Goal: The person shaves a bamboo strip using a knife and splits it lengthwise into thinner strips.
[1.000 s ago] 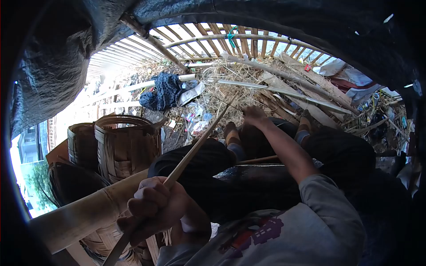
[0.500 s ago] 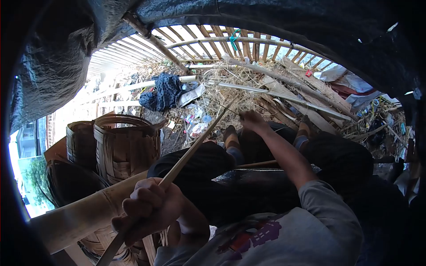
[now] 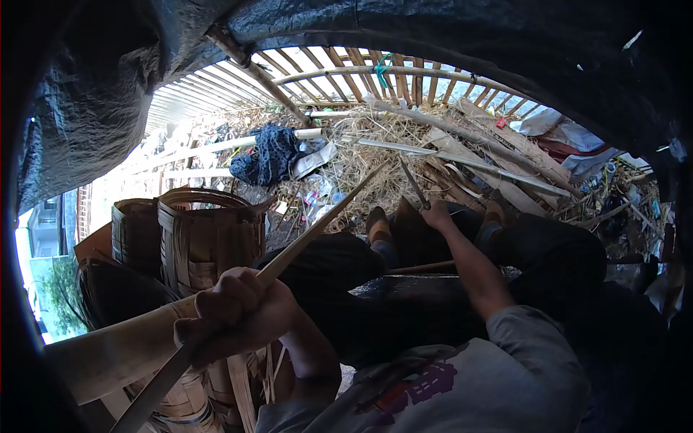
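Observation:
My left hand (image 3: 242, 317) is closed around a long split bamboo strip (image 3: 321, 222). The strip slants from the lower left up to a pointed far end beyond my knees. A knife (image 3: 412, 180) with a dark, narrow blade is in the closed fingers of my right hand (image 3: 437, 215). Its blade points up and away, a little to the right of the strip's tip and apart from it. Beneath my left hand runs a thick bamboo pole (image 3: 123, 355).
Woven bamboo baskets (image 3: 209, 249) stand to the left. Ahead, straw and shavings (image 3: 372, 162) cover the ground, with wooden planks (image 3: 498, 155) and a dark blue patterned cloth (image 3: 267, 155). A slatted bamboo fence (image 3: 404, 79) closes the far side; dark sheeting (image 3: 86, 108) hangs overhead.
My right hand has moved right and slightly nearer, and the knife blade has swung away from the strip's tip. My left hand with the strip has shifted slightly left.

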The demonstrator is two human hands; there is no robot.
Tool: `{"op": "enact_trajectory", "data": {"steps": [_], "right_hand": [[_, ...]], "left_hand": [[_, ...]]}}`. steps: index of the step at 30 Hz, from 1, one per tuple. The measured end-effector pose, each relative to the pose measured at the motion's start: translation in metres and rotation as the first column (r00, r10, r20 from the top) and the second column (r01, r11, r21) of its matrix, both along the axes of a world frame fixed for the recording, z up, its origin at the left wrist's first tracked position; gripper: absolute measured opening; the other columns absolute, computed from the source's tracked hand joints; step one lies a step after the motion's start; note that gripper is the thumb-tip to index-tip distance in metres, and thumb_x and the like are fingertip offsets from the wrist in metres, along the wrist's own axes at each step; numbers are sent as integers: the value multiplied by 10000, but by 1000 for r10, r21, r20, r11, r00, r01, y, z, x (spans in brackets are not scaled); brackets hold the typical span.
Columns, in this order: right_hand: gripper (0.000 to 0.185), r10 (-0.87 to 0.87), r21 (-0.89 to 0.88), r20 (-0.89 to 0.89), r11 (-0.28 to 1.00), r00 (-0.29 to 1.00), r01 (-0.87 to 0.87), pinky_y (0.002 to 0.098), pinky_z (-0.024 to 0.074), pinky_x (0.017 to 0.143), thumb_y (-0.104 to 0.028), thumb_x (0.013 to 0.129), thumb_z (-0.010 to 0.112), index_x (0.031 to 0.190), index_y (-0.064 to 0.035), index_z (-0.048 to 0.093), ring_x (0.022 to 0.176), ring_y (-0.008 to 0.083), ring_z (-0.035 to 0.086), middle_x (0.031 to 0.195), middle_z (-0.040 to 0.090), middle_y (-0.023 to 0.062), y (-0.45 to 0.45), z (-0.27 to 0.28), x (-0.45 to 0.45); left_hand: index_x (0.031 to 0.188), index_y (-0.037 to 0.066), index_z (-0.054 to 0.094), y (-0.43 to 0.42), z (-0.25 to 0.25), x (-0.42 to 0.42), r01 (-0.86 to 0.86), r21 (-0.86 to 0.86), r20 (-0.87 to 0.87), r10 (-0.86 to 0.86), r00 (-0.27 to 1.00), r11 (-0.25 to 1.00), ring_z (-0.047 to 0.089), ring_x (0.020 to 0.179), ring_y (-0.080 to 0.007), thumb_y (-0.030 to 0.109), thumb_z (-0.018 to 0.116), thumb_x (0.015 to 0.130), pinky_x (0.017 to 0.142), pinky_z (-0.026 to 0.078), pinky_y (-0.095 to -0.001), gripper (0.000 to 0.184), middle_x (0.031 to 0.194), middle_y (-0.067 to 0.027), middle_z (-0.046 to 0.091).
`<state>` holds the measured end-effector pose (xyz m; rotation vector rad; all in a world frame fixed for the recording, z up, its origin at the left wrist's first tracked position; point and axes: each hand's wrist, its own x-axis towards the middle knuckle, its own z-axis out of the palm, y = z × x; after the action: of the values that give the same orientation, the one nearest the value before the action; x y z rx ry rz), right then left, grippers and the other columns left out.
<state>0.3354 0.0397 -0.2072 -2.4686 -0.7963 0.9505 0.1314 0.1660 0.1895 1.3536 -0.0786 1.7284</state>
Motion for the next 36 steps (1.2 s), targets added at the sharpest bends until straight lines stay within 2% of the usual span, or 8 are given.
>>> {"op": "enact_trajectory", "data": {"steps": [5, 9, 11, 14, 17, 23, 28, 36], "right_hand": [[266, -480, 384, -118, 785, 869, 486, 334, 464, 475, -247, 785, 651, 891, -18, 566, 519, 191, 598, 664, 601, 91, -14, 3, -32], [377, -437, 560, -456, 537, 775, 631, 268, 416, 475, -127, 800, 586, 1143, -34, 459, 525, 100, 508, 644, 514, 26, -8, 186, -53], [411, -149, 660, -602, 461, 785, 594, 271, 417, 501, -69, 853, 511, 1245, -37, 392, 552, 93, 488, 685, 489, 14, -17, 259, -69], [478, -49, 932, -254, 254, 966, 258, 356, 439, 605, -139, 917, 511, 1335, -27, 308, 639, 227, 548, 729, 518, 90, -26, 350, -101], [574, 96, 993, -106, -42, 990, 111, 408, 414, 735, -129, 850, 595, 1311, 54, 306, 837, 299, 521, 905, 518, 163, -13, 392, -127], [629, -137, 982, -186, -63, 973, 179, 451, 355, 845, -130, 728, 691, 1242, 83, 400, 1037, 327, 391, 1000, 476, 181, 1, 418, -155], [360, 24, 946, -299, -126, 954, 300, 471, 349, 855, -147, 775, 649, 1022, 100, 559, 1079, 359, 358, 1120, 407, 260, 29, 416, -163], [508, -202, 981, -187, -94, 961, 171, 463, 437, 825, -249, 802, 625, 1158, 84, 482, 1032, 372, 468, 1175, 399, 278, -44, 406, -135]], "left_hand": [[873, 163, 375, -5, 1, 4, 112, -11, -70, -112, 991, 994, 205, 406, -63, 587, 310, 920, 370, 181, -212, 431, 563, 25, 294], [840, 146, 388, -13, 4, -2, 62, -147, -161, -86, 983, 987, 189, 408, -73, 533, 292, 959, 382, 168, -222, 416, 538, 29, 281], [842, 128, 423, -24, 8, -9, 162, -210, -254, -213, 943, 964, 238, 438, -85, 451, 307, 975, 410, 204, -230, 367, 575, 6, 325], [887, 103, 469, -42, 5, 7, 0, -395, -161, -69, 985, 919, 367, 550, -115, 481, 333, 945, 519, 317, -271, 406, 696, -40, 397], [880, 102, 464, -37, 2, 8, -37, -293, -343, -69, 937, 955, 368, 550, -117, 490, 330, 943, 521, 319, -273, 416, 692, -38, 396], [868, 99, 455, -35, 4, 5, -54, -232, -467, -63, 882, 971, 371, 550, -121, 508, 323, 937, 525, 323, -278, 435, 684, -35, 393], [857, 96, 447, -33, 7, 6, -59, -197, -521, -54, 852, 979, 373, 550, -124, 522, 317, 932, 528, 326, -281, 452, 677, -32, 391], [840, 92, 435, -28, -3, 7, -45, -197, -581, -80, 810, 979, 377, 551, -129, 545, 308, 925, 533, 332, -287, 479, 666, -28, 387]]}}
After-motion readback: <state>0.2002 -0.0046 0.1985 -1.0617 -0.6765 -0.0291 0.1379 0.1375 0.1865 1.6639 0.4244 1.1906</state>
